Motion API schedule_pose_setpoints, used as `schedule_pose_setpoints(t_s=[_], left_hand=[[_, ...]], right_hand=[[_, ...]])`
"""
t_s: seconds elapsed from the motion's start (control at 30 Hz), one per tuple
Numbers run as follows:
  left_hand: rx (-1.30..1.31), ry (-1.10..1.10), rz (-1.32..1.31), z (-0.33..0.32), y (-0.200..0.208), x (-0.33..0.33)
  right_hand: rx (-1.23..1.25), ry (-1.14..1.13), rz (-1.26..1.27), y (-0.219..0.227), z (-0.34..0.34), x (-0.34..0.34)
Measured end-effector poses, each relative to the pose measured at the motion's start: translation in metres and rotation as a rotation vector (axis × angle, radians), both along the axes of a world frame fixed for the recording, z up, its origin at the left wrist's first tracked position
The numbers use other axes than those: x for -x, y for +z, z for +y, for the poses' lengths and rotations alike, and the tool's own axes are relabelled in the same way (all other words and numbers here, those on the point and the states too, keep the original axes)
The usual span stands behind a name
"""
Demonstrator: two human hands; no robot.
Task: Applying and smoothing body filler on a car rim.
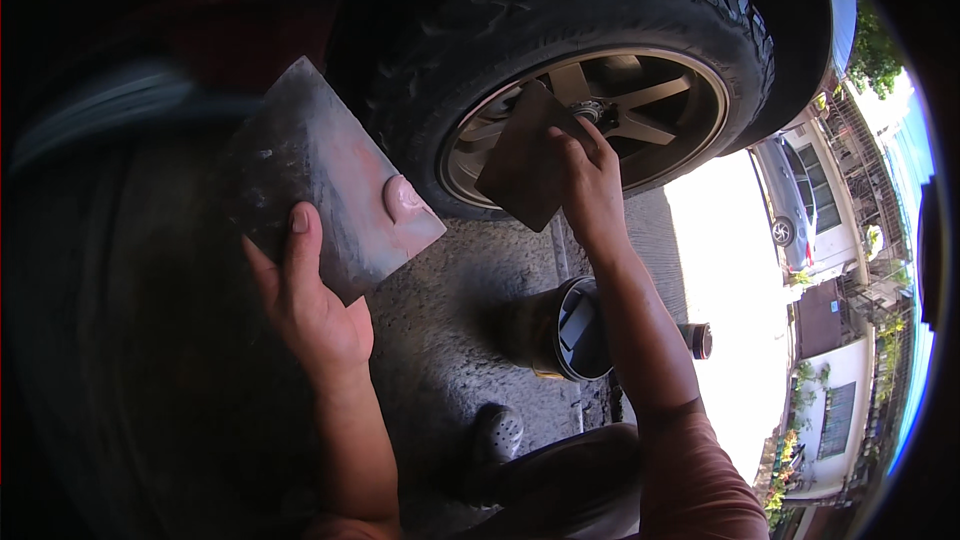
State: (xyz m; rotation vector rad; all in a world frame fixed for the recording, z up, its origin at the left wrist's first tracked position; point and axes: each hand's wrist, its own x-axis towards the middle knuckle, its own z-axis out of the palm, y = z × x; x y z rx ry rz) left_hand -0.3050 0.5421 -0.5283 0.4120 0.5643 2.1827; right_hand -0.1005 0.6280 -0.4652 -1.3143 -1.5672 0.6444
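My left hand (325, 320) grips a flat mixing board (335, 165) by its lower edge, thumb laid over the top face. The board is stained grey and pinkish, and a thick dollop of pink putty (402, 199) sits near its right corner. My right hand (592, 185) pinches a dark, flat, roughly square spreader (528, 155), raised to the right of the board and apart from it. Behind the spreader, a large black tire (410, 120) on a bronze spoked wheel (650, 95) is partly covered.
On the rough concrete floor (430, 290) stands a bucket (562, 335) with dark flat pieces in it. A small can (697, 341) is beyond my right forearm. My shoe (498, 432) is below. A parked car (783, 190) and houses lie off to the right. The left side is dark.
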Motion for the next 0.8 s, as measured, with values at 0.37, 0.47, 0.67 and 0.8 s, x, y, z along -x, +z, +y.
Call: schedule_pose_setpoints(t_s=[0.37, 0.47, 0.67, 0.8], left_hand=[[0.043, 0.032, 0.036, -0.001, -0.004, 0.008], [0.035, 0.039, 0.031, 0.001, -0.003, 0.007], [0.042, 0.030, 0.011, 0.003, -0.008, 0.008], [0.047, 0.033, 0.012, 0.003, -0.012, 0.010]], right_hand=[[0.061, 0.029, -0.030, -0.001, 0.016, -0.008], [0.052, -0.013, -0.011, -0.007, 0.019, -0.006], [0.063, 0.000, -0.238, -0.028, 0.024, -0.006], [-0.030, 0.007, -0.358, -0.041, 0.017, 0.008]])
